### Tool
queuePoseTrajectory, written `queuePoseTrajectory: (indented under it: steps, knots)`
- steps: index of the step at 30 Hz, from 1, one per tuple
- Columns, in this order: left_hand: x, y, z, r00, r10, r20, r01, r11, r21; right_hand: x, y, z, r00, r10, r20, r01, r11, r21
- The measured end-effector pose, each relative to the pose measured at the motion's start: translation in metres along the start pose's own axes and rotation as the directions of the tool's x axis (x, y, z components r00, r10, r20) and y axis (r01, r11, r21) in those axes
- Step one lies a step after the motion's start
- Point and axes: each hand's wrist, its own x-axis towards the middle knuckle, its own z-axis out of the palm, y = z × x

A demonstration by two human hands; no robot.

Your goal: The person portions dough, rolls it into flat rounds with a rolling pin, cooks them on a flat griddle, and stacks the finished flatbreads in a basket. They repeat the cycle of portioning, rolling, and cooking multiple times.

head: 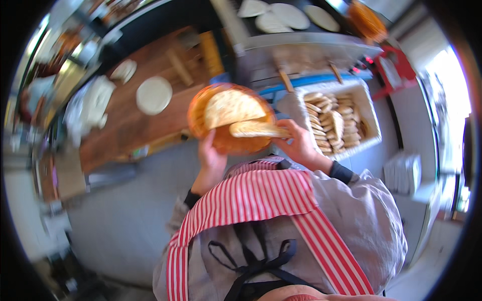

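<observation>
An orange woven basket is held at my waist, with my left hand gripping its near left rim. Inside it rests a pale browned flatbread, which looks folded or cut to a half round. My right hand pinches the end of a second folded flatbread that reaches over the basket from the right. Just beyond my right hand, a white-lined box holds several rows of stacked baked breads. Motion blur softens the basket and both hands.
On the wooden worktable at left lie a round of flat dough, a rolling pin and a bundle of white cloth or plastic. Ahead, a dark griddle carries several pale flatbreads. Another orange basket and a red stool are at upper right.
</observation>
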Motion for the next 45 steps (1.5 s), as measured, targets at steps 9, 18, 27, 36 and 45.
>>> queuePoseTrajectory:
  steps: [9,18,27,36,45]
  knots:
    - [0.038,-0.017,0.035,0.987,-0.161,-0.005,0.159,0.967,0.198,-0.053,0.1,-0.087,0.835,0.511,-0.204,-0.261,0.695,0.67]
    - [0.066,-0.047,0.133,0.971,-0.161,-0.178,0.212,0.924,0.318,0.006,0.244,-0.179,0.731,0.538,-0.419,-0.628,0.771,-0.106]
    - [0.083,-0.08,0.235,0.921,0.076,-0.382,0.128,0.867,0.481,0.013,0.511,-0.236,0.126,0.768,-0.628,-0.912,0.339,0.232]
    - [0.073,-0.056,0.213,0.9,0.17,-0.401,0.085,0.834,0.545,0.059,0.593,-0.206,-0.206,0.77,-0.604,-0.875,0.132,0.466]
    - [0.064,-0.019,0.175,0.942,0.087,-0.324,0.056,0.911,0.408,-0.019,0.464,-0.212,0.227,0.936,-0.27,0.258,0.21,0.943]
